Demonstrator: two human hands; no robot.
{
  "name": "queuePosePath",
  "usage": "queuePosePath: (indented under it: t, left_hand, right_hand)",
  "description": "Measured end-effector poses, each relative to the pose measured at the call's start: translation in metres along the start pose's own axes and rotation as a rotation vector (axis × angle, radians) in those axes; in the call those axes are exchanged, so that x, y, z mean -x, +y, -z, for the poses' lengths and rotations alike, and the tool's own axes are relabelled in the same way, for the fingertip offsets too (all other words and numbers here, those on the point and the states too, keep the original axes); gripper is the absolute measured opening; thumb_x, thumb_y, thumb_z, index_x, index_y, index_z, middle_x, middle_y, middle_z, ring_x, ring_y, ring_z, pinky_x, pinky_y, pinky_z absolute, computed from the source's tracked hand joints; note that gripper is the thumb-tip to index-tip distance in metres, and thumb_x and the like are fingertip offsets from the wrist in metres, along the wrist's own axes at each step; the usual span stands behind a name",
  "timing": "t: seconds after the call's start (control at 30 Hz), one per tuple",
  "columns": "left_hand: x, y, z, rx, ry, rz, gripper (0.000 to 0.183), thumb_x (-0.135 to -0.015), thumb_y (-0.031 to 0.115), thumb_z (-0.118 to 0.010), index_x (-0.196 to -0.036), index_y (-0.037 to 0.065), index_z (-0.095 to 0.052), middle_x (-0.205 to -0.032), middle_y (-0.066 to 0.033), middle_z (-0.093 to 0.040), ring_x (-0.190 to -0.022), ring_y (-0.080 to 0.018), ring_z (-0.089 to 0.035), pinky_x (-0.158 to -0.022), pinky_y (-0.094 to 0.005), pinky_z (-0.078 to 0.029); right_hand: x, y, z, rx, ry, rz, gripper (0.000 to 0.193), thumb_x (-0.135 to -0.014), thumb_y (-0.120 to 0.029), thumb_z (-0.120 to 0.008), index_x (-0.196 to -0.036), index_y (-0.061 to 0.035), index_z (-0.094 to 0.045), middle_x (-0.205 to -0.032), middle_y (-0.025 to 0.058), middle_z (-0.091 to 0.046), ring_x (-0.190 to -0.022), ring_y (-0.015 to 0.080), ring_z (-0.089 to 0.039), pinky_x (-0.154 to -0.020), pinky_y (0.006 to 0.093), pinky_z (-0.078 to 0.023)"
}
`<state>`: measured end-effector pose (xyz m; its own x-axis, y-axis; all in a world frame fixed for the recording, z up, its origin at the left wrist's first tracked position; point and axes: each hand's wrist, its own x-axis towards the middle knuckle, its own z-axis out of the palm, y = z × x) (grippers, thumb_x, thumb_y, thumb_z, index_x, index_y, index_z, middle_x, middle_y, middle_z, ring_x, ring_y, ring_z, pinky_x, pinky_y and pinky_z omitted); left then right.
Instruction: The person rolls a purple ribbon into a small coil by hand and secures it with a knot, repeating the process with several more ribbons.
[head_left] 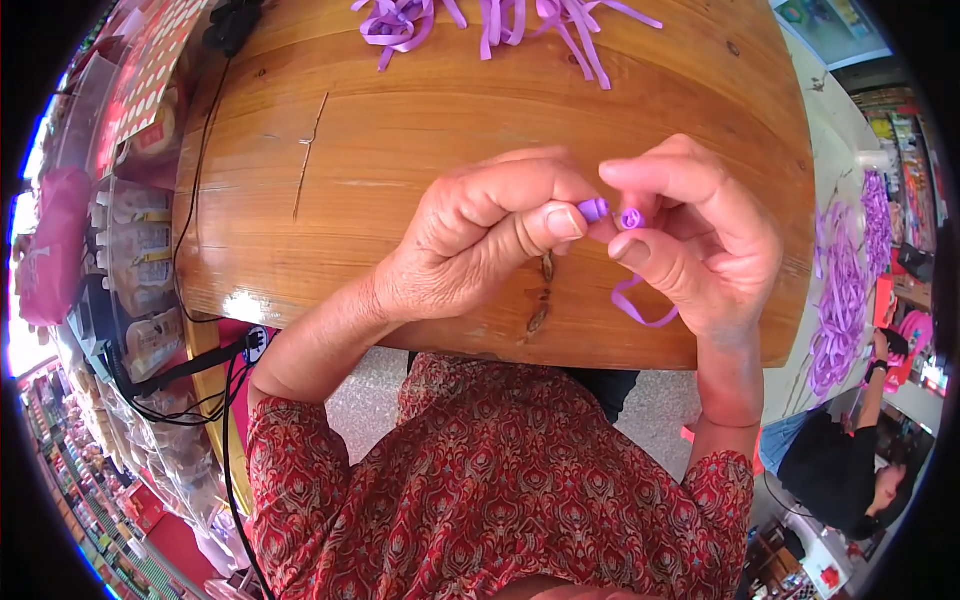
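We note a wooden table (400, 130) spanning the frame's centre and top. On it we find purple ribbon strips (400, 45), top centre; a thin strand (306, 141), upper left; a black cable (214, 105), upper left.

Purple ribbons (398, 42) are cut off at the upper edge; right of centre, the right grip (700, 235) hides part of a ribbon strip (640, 319).

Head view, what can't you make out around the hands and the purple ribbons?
- Head view: most of the curled fingers of the left hand, hidden behind its own thumb and back.
- Head view: where the dangling ribbon runs upward, hidden by the right hand.
- Head view: the far ends of some ribbon strips, cut off by the top edge.
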<state>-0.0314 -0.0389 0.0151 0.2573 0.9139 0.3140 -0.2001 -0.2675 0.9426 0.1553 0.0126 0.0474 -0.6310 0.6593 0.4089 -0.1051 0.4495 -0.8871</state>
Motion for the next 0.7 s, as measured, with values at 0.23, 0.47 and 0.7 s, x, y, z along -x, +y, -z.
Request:
queuePosePath:
  t: [0.23,0.47,0.7]
  left_hand:
    - [-0.002,-0.009,0.001,-0.029,-0.09,0.019,0.018,-0.094,0.015,-0.051,-0.085,0.001,-0.057,-0.071,-0.002,-0.048,-0.068,-0.0138,-0.045,-0.063,-0.027,-0.04]
    - [-0.003,-0.011,-0.002,-0.117,-0.117,0.005,0.015,-0.093,0.013,-0.051,-0.086,0.001,-0.059,-0.073,-0.0045,-0.053,-0.068,-0.0169,-0.05,-0.064,-0.0282,-0.041]
    - [-0.001,-0.009,-0.006,-0.139,0.013,-0.005,0.011,-0.089,0.009,-0.057,-0.085,0.0,-0.062,-0.075,-0.0059,-0.057,-0.069,-0.016,-0.052,-0.062,-0.0271,-0.041]
  right_hand:
    - [0.003,0.005,-0.001,0.236,-0.017,0.14,0.029,-0.067,0.001,-0.075,-0.094,0.0032,-0.064,-0.082,0.0101,-0.058,-0.071,0.0136,-0.055,-0.057,0.0222,-0.042]
    - [0.009,0.011,-0.002,0.349,0.041,0.27,0.026,-0.064,0.007,-0.071,-0.09,0.0051,-0.063,-0.077,0.0121,-0.059,-0.062,0.0164,-0.054,-0.051,0.0247,-0.041]
    - [0.01,0.016,0.001,0.333,0.062,0.262,0.025,-0.064,0.008,-0.07,-0.088,0.0047,-0.064,-0.075,0.0116,-0.059,-0.06,0.0153,-0.054,-0.049,0.0238,-0.04]
